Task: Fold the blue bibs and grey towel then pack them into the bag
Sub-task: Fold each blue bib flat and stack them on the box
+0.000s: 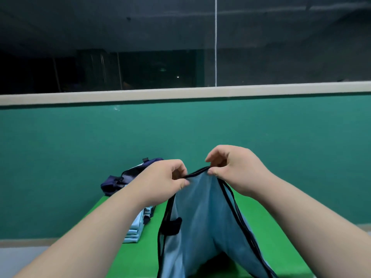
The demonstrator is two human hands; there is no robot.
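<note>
A light blue bib (202,215) with black edging hangs lifted above the green table (267,223). My left hand (166,179) pinches its black top edge on the left side. My right hand (230,169) pinches the same edge a little to the right. The bib drapes down toward me and its lower end reaches the table. A stack of folded light blue bibs (138,227) lies on the table at the left, partly hidden by my left forearm. A dark navy bag (124,179) sits at the table's far left corner. I see no grey towel.
The green table is narrow, with its left edge near the folded stack. A teal wall (80,157) rises close behind it, topped by a pale ledge (180,93) and dark glass. Grey floor (18,257) shows at the lower left.
</note>
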